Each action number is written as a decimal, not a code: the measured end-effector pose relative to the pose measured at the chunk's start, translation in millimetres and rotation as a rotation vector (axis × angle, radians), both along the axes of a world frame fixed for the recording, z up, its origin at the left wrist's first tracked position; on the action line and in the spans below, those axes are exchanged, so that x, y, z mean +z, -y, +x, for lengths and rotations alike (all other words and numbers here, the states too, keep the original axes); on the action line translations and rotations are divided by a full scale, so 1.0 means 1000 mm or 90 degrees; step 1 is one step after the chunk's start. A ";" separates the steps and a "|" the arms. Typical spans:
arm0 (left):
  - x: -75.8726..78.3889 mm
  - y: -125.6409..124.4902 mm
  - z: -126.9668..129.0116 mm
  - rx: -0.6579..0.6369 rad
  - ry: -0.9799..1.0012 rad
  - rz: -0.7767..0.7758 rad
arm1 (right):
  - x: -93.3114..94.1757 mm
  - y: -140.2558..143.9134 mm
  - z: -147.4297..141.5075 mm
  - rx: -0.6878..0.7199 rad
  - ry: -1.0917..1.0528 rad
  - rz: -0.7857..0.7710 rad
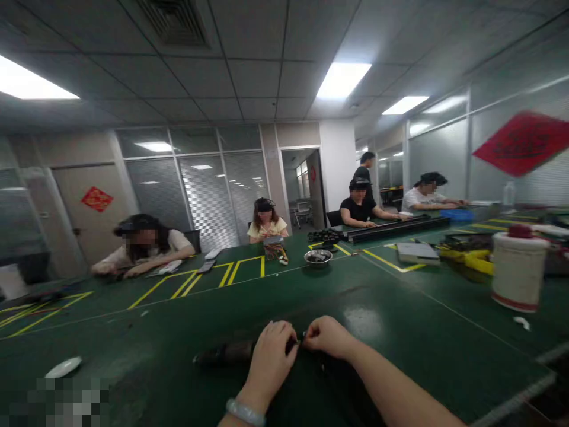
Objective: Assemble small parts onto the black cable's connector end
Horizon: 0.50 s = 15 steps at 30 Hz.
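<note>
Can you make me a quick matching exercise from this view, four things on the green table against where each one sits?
Things:
1. metal bowl
2. white jar
3. white dish
4. dark slender part

Places:
A. far left, near edge
B. between the left hand and right hand
C. mid-table, by yellow lines
D. right side

Pairs: 1-C, 2-D, 3-A, 4-B

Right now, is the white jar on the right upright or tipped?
Upright: the white jar stands on its base on the green table, its red lid on top.
</note>
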<state>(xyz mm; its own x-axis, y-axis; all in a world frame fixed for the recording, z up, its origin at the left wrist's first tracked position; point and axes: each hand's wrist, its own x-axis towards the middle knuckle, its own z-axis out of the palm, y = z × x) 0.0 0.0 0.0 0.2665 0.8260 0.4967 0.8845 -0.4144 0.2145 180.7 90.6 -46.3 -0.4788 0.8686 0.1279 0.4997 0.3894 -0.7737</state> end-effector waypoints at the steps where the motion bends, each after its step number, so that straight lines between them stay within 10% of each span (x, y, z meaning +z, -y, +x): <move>1: -0.001 0.000 0.000 -0.002 -0.003 0.003 | 0.001 0.001 0.000 -0.002 0.001 0.000; 15: 0.001 0.001 -0.001 0.009 -0.001 -0.044 | 0.007 0.005 0.004 0.012 -0.027 -0.026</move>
